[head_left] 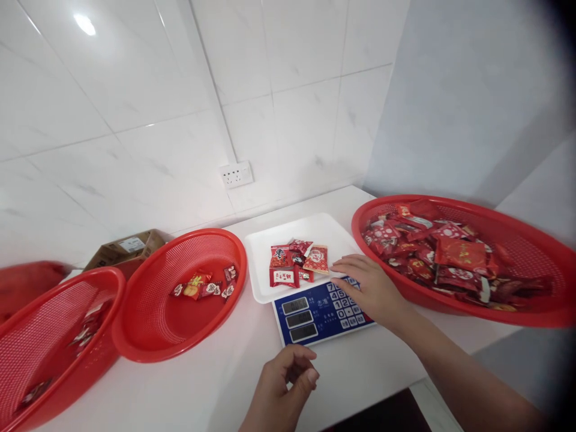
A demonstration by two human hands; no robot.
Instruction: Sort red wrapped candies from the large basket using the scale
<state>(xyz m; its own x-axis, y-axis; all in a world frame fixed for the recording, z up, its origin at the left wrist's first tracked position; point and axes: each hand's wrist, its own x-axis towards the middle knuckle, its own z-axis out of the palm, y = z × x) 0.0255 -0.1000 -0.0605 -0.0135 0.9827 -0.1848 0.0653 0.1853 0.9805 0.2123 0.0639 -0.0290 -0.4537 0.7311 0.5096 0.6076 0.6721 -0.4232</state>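
Note:
My right hand [371, 291] is over the keypad side of a blue digital scale [288, 342]. Its fingers are stretched out, and their tips come close to a red and gold packet [317, 259] on the white weighing tray [265, 291]. Several small red snack packets [284, 276] lie bunched in the middle of that tray. My left hand [285, 387] hovers in front of the scale's displays, fingers loosely curled, with a gap between thumb and forefinger and nothing seen in it.
To the right stands a large red basket [531, 240] heaped with red packets. Left of the scale, a red basket [180, 330] holds a few packets; another red basket [27, 330] overlaps it. Behind them are a cardboard box [126, 249] and a wall socket [236, 174].

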